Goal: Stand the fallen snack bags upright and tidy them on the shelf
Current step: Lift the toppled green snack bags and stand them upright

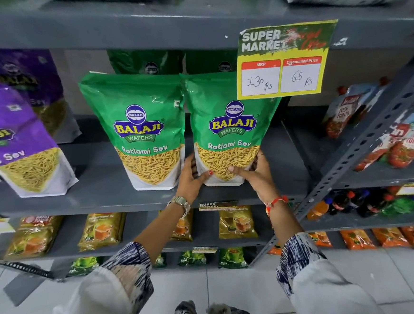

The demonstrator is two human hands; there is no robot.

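Green Ratlami Sev bag stands upright on the grey shelf, and both your hands clasp its base: left hand on its lower left corner, right hand around its right side. A second green bag stands touching it on the left. The yellow price tag overlaps its top right corner. Purple bags lean further left; tomato pouches sit well apart on the right.
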